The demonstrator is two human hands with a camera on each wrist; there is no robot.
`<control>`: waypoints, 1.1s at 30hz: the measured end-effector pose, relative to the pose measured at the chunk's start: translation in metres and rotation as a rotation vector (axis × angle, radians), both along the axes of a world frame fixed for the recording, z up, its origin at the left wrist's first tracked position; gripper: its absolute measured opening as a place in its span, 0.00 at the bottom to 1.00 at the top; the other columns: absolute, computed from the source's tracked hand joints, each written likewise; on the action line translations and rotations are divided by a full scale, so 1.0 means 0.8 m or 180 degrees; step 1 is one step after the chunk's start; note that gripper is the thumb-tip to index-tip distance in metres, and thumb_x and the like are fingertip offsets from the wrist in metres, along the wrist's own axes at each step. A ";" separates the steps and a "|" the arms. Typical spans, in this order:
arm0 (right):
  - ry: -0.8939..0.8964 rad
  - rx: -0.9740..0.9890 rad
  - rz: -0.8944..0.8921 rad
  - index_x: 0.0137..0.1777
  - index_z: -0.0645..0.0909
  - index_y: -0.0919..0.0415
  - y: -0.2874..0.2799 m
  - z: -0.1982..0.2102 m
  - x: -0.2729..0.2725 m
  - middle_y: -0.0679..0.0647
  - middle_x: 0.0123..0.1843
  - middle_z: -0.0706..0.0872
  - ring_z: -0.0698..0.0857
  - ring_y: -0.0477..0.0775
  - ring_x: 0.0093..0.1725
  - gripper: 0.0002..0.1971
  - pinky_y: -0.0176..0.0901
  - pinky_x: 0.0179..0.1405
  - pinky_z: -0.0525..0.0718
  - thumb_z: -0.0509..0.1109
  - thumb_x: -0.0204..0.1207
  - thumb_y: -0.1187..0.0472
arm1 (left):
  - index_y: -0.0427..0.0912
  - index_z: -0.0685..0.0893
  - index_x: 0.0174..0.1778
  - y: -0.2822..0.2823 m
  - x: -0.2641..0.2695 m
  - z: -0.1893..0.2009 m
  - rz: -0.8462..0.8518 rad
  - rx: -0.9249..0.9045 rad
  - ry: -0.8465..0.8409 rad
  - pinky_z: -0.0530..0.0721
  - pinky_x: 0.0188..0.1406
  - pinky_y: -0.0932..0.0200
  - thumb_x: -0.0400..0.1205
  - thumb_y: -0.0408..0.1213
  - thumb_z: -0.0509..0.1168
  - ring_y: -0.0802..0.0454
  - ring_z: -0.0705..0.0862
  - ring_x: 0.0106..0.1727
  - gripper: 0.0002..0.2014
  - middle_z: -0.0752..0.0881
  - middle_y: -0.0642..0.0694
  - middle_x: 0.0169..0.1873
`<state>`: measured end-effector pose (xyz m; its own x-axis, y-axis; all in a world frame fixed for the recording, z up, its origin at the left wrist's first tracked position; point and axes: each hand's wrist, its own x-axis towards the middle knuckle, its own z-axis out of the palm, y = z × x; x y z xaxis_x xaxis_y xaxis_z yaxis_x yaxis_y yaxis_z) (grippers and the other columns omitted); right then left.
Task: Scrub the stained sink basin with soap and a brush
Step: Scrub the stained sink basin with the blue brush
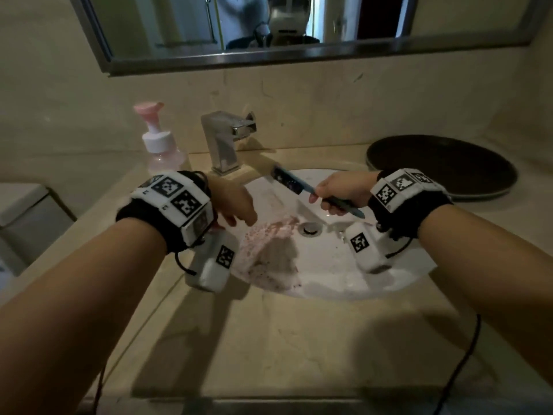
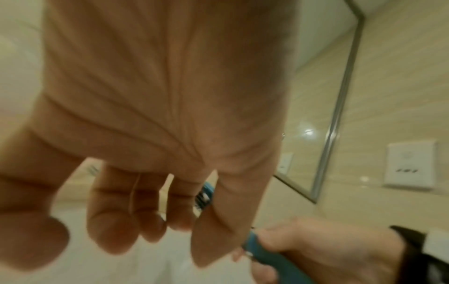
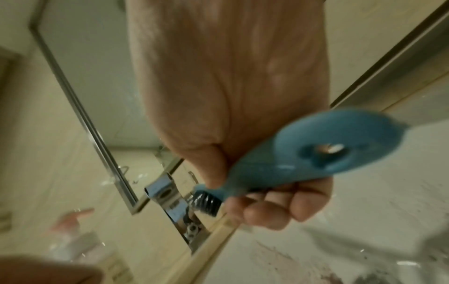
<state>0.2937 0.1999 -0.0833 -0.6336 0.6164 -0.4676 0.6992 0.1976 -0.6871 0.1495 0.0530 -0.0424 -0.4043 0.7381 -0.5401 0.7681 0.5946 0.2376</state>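
A white oval sink basin (image 1: 329, 265) has a reddish-brown stain (image 1: 269, 250) spread left of its drain (image 1: 311, 228). My right hand (image 1: 338, 193) grips the blue handle of a brush (image 1: 288, 180), whose dark bristle head points up-left toward the faucet (image 1: 223, 142). The wrist view shows that hand (image 3: 255, 207) curled round the brush (image 3: 303, 159). My left hand (image 1: 236, 205) hovers over the basin's left side with loosely bent fingers (image 2: 111, 221), holding nothing. A pink pump soap bottle (image 1: 160, 142) stands left of the faucet.
A dark round tray (image 1: 443, 166) sits on the beige counter (image 1: 269, 339) to the right of the basin. A framed mirror (image 1: 269, 31) hangs on the wall above. A white bin-like object (image 1: 27, 217) stands at the far left.
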 end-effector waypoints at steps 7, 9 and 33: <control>0.1283 -0.0896 -0.0893 0.68 0.70 0.69 -0.022 0.020 0.035 0.61 0.50 0.83 0.81 0.56 0.53 0.16 0.47 0.56 0.78 0.47 0.87 0.67 | 0.41 0.78 0.52 0.037 0.082 -0.008 -0.0147 0.0255 -0.0900 0.77 0.36 0.59 0.84 0.51 0.56 0.54 0.75 0.38 0.16 0.78 0.49 0.42; 0.1483 -0.1038 -0.1036 0.71 0.70 0.69 -0.027 0.019 0.041 0.58 0.49 0.84 0.83 0.54 0.50 0.17 0.47 0.56 0.79 0.48 0.87 0.67 | 0.41 0.79 0.54 0.040 0.094 -0.012 -0.0062 0.0360 -0.1102 0.76 0.37 0.59 0.84 0.53 0.55 0.54 0.76 0.39 0.18 0.80 0.49 0.43; 0.1011 -0.0449 -0.2546 0.33 0.72 0.54 0.030 0.011 0.178 0.45 0.23 0.68 0.62 0.43 0.21 0.16 0.33 0.15 0.58 0.54 0.82 0.60 | 0.30 0.76 0.52 0.054 0.076 -0.035 0.0634 0.0878 -0.1687 0.82 0.15 0.67 0.86 0.30 0.55 0.54 0.80 0.21 0.07 0.77 0.42 0.33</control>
